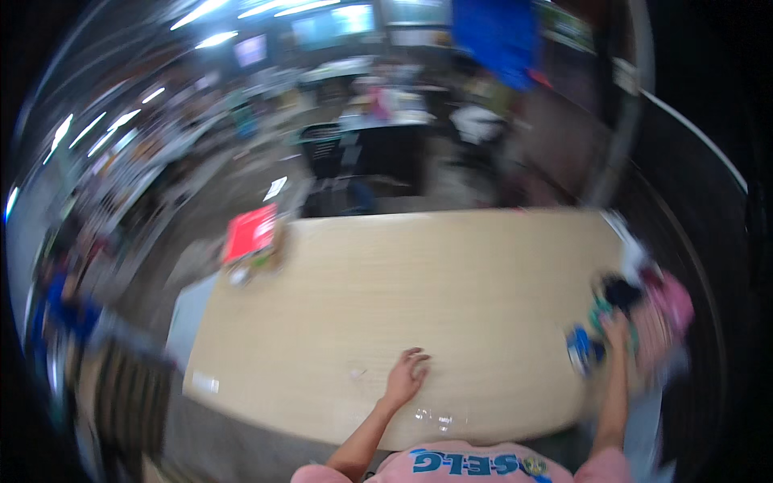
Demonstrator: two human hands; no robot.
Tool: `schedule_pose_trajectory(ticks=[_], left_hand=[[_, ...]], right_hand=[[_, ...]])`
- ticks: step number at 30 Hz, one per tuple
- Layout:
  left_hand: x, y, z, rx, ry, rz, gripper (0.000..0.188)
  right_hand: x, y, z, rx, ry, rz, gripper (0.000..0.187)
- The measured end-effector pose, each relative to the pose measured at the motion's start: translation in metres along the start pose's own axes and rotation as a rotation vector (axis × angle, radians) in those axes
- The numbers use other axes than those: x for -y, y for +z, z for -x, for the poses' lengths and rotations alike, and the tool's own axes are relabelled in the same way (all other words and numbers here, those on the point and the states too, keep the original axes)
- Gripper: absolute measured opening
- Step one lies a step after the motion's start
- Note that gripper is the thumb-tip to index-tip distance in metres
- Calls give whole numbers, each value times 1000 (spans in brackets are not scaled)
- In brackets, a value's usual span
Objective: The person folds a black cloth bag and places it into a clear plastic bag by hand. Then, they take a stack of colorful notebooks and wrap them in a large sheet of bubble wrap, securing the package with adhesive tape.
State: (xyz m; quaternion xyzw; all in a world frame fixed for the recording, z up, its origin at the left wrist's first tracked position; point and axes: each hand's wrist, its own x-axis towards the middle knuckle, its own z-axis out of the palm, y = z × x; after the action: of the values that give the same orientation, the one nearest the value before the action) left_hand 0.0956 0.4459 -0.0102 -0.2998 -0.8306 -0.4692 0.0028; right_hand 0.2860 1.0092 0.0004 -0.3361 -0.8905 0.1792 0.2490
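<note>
My left hand (406, 377) hovers over or rests on the pale wooden tabletop (435, 282), close to its near edge. Its fingers are loosely bent and apart, with nothing in them. At the table's right side my right hand (616, 328) reaches into a heap of soft things. Its fingers meet a green item (601, 312), but blur hides whether they grip it. Beside it lie a dark bundle (621, 293), a pink cloth (670, 299) and a striped pinkish cloth (651, 334). A blue and white object (579, 349) sits just left of my right wrist.
A red folder or book (251, 233) tops a small stack at the table's far left corner. Clear shiny scraps (435, 419) lie near the front edge, and a whitish label (205, 381) at the left. Beyond stands a dark desk (386, 157); a blue sheet (495, 36) hangs behind.
</note>
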Motion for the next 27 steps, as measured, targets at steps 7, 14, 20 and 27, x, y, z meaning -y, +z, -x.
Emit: schedule_pose_trajectory(ticks=[7, 14, 20, 27], left_hand=[[-64, 0, 31, -414, -502, -22, 31], [-95, 118, 130, -351, -1042, -548, 90], [-87, 158, 130, -43, -1090, -434, 102], [-66, 179, 131, -100, -1064, -413, 102]], right_hand=[[-134, 3, -175, 142, 97, 371, 51], [-157, 114, -206, 250, 126, 332, 49], [-66, 177, -220, 211, 57, 188, 49], [182, 240, -151, 441, 21, -150, 49]])
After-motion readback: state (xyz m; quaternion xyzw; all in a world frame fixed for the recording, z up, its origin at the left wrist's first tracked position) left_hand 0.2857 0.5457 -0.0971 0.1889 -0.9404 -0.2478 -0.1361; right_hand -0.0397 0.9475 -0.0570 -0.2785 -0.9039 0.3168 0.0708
